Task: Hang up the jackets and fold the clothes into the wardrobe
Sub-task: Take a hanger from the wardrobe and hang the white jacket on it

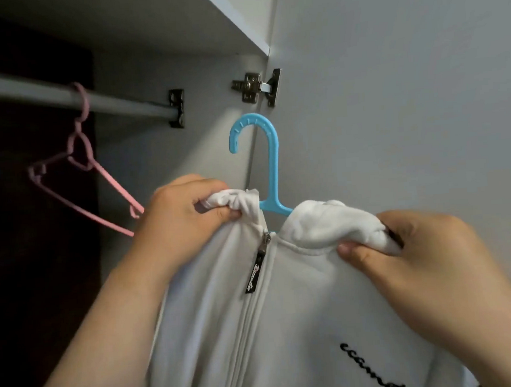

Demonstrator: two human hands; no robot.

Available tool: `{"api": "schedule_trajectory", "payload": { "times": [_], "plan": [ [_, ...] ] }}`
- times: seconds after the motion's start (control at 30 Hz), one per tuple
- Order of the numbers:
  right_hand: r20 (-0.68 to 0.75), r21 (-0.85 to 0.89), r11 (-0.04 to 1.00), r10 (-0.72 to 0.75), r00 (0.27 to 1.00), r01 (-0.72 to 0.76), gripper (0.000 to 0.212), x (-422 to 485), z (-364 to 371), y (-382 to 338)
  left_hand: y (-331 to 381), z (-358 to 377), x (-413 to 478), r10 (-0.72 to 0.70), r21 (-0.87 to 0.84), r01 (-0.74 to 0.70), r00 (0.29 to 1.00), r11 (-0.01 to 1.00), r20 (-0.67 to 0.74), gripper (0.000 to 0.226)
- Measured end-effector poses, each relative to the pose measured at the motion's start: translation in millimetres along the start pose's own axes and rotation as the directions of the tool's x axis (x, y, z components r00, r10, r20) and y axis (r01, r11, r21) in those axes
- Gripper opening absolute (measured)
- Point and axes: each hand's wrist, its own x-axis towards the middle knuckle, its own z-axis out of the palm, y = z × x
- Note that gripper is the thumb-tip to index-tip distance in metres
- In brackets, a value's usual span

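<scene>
White jacket [300,310], zipped up, sits on a blue hanger [272,162], held below and to the right of the rail [63,99]. Left hand [187,215]: fingers curled tight round bunched collar cloth on the rail side of the hanger's neck. Right hand [416,258]: pinches bunched shoulder cloth on the far side. Hook free, touching nothing, lower than the rail's bracket end. Pink hanger [82,162] hangs on the rail; bare rail between it and the bracket. Shelf [208,22] edge above the rail; door [392,95] right of it.
</scene>
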Motion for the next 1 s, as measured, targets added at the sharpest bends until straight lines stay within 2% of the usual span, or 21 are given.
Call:
{"api": "schedule_trajectory", "payload": {
  "times": [0.07, 0.17, 0.23, 0.33, 0.53, 0.67, 0.7, 0.77, 0.87, 0.93, 1.0],
  "plan": [
    [-0.004, -0.028, 1.000, -0.006, 1.000, 0.006, 0.046, -12.7, -0.2, 4.1, 7.3, -2.5, -15.0, 0.051, 0.258, -0.049, 0.999, 0.965, 0.002, 0.027],
    [0.011, -0.098, 0.994, -0.050, 0.999, 0.051, 0.047, -34.3, -9.2, 19.3, 27.6, -2.2, -30.1, 0.044, 0.458, -0.078, 0.995, 0.886, 0.085, 0.038],
    [0.042, -0.112, 0.984, -0.135, 0.990, 0.139, 0.044, -50.6, -16.5, 28.5, 43.7, -0.9, -34.5, -0.031, 0.501, -0.037, 0.991, 0.865, 0.127, 0.033],
    [0.068, -0.037, 0.969, -0.242, 0.968, 0.245, 0.037, -66.4, -25.7, 36.5, 66.9, -0.3, -33.2, -0.114, 0.494, 0.028, 0.983, 0.869, 0.146, 0.021],
    [0.044, 0.131, 0.980, -0.159, 0.986, 0.152, 0.025, -63.3, -23.2, 41.2, 101.3, -5.6, -22.0, -0.129, 0.580, 0.022, 0.981, 0.814, 0.145, 0.023],
    [-0.002, 0.202, 0.971, -0.133, 0.991, 0.130, 0.014, -50.3, -12.3, 26.8, 97.8, -14.7, -7.9, -0.180, 0.691, 0.029, 0.973, 0.722, 0.147, 0.018],
    [-0.003, 0.220, 0.968, -0.125, 0.992, 0.123, 0.013, -45.8, -6.1, 22.4, 94.1, -18.4, -3.7, -0.221, 0.718, 0.037, 0.961, 0.696, 0.165, 0.022],
    [0.012, 0.235, 0.967, -0.104, 0.995, 0.098, 0.011, -32.9, 10.9, 14.4, 87.5, -28.9, 6.0, -0.331, 0.774, 0.050, 0.920, 0.631, 0.210, 0.051],
    [0.047, 0.250, 0.967, -0.055, 0.997, 0.042, 0.012, -6.1, 39.8, 2.3, 79.4, -43.6, 25.2, -0.401, 0.812, 0.130, 0.906, 0.568, 0.135, 0.062],
    [0.065, 0.265, 0.964, -0.048, 0.997, 0.030, 0.013, 13.3, 60.4, -10.4, 66.2, -52.4, 42.6, -0.380, 0.783, 0.229, 0.925, 0.578, 0.010, 0.057],
    [0.079, 0.277, 0.960, -0.051, 0.996, 0.027, 0.017, 33.8, 79.0, -24.6, 48.7, -59.8, 61.2, -0.397, 0.754, 0.330, 0.912, 0.568, -0.100, 0.051]
  ]
}}
